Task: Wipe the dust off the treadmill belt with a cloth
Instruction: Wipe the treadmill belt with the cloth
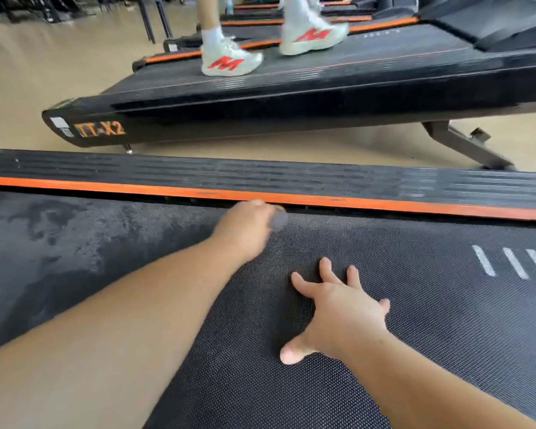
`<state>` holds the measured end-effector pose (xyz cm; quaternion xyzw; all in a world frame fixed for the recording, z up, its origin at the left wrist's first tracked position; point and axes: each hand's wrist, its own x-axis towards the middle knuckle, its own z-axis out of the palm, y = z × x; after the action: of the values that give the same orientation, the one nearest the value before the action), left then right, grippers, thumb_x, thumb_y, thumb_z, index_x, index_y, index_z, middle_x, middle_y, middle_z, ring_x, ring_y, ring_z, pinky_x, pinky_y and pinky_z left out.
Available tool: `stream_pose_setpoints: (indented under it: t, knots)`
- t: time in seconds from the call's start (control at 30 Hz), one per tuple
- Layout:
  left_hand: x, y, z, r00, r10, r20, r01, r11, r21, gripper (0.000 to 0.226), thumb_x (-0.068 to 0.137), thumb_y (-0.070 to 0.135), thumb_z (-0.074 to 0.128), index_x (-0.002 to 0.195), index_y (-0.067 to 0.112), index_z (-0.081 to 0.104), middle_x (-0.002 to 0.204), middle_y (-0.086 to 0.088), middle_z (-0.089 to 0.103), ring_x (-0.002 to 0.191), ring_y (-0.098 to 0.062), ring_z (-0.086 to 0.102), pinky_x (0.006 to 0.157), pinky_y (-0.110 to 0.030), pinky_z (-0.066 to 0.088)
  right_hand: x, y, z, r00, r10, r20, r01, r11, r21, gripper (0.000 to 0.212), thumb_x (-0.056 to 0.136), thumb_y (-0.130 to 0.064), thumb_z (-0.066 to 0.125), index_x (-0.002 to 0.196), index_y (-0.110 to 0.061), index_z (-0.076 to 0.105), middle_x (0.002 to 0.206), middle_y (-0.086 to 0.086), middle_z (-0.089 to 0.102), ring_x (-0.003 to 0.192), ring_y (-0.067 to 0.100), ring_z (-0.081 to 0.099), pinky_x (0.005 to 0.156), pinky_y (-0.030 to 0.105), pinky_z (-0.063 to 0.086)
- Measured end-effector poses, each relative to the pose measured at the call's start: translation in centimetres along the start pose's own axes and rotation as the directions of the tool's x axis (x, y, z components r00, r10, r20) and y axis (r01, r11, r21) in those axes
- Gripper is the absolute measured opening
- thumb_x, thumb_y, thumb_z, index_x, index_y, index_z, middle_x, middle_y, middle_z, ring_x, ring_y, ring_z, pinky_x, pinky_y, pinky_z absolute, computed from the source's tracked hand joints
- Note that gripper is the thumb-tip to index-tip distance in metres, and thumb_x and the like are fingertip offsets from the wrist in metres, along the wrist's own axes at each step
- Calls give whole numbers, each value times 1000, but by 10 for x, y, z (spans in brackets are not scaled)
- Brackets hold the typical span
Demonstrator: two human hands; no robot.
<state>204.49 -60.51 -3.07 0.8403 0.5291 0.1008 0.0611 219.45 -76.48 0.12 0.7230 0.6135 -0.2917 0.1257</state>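
Observation:
The black textured treadmill belt (430, 320) fills the lower frame, with pale dust patches on its left part (44, 243). My left hand (245, 230) reaches to the belt's far edge, just below the orange strip, fingers closed on a small grey cloth (278, 219) that is blurred and mostly hidden by the hand. My right hand (344, 314) lies flat on the belt nearer to me, fingers spread, holding nothing.
An orange strip (322, 202) and ribbed black side rail (260, 174) border the belt's far side. Beyond a gap of tan floor stands another treadmill (260, 119), where a person in white shoes (229, 60) walks. White stripes (514, 263) mark the belt at right.

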Motion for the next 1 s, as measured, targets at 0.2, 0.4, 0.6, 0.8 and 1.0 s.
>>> stream_pose_setpoints:
  t: [0.2,0.4,0.6,0.8,1.0]
  knots:
    - [7,11,11,957,-284,-51,276,953,-124,5,86,13,58,82,13,59,95,-6,60,92,-33,61,71,-34,45,2,-4,-3,1000,11,14,-11,1000,-3,136,52,-66,91,155,-62,3,169,-12,-22,155,36,-24,108,86,10]
    - [-1,47,11,994,109,-8,-109,986,-123,10,91,22,61,98,14,64,98,-6,56,94,-30,57,72,-39,47,-1,0,0,1000,-3,-8,3,1000,-4,133,53,-70,88,154,-63,2,169,-14,-21,156,32,-23,112,82,12]
    - [3,-65,-15,940,-327,-100,342,912,225,15,87,9,54,98,10,65,104,-11,56,101,-39,59,78,-46,52,1,-1,-1,1000,2,10,-2,1000,10,135,52,-68,90,154,-63,2,168,-15,-25,155,33,-25,111,84,9]
    - [12,5,-9,958,-277,75,279,960,-17,9,88,13,57,87,15,64,100,-11,68,89,-33,61,74,-37,52,2,-2,-1,1000,18,3,-18,1000,5,134,51,-68,90,153,-65,3,169,-15,-24,155,34,-24,110,84,10]
    - [3,53,7,985,141,104,-119,975,-189,3,90,17,61,88,18,63,89,-1,49,90,-32,57,75,-45,50,-1,1,2,999,-5,-45,5,1000,-3,133,50,-73,87,152,-66,2,170,-16,-19,157,31,-21,110,83,13]
